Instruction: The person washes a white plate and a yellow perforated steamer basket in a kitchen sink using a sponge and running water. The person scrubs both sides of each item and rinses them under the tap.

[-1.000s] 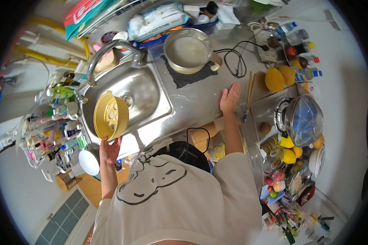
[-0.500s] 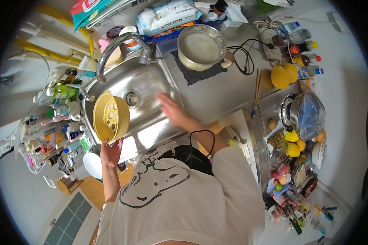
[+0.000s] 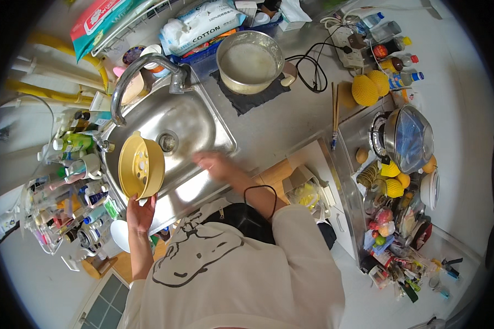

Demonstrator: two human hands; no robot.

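My left hand (image 3: pixel 141 213) grips the lower rim of a yellow plastic steamer basket (image 3: pixel 155 172) with round holes in its bottom. The basket is tilted on its side over the left part of the steel sink (image 3: pixel 203 118). Nothing shows inside it. My right hand (image 3: pixel 213 165), slightly blurred, hovers over the sink's near edge, apart from the basket. Its fingers stretch to the left and hold nothing that I can see. Above the basin curves a chrome faucet (image 3: pixel 127 82), with no water visible from it.
Behind the sink, a pot of whitish liquid (image 3: pixel 251 61) sits on a dark mat (image 3: pixel 241 101). Chopsticks (image 3: pixel 335 115) lie at the counter's right. Several bottles (image 3: pixel 74 143) crowd the left side. An open drawer or cabinet holds a bag (image 3: pixel 307 194) below the counter.
My right hand has come nearer to me, from over the basin to the sink's near edge. The basket stays in my left hand, still tilted. The whole view has shifted a little.
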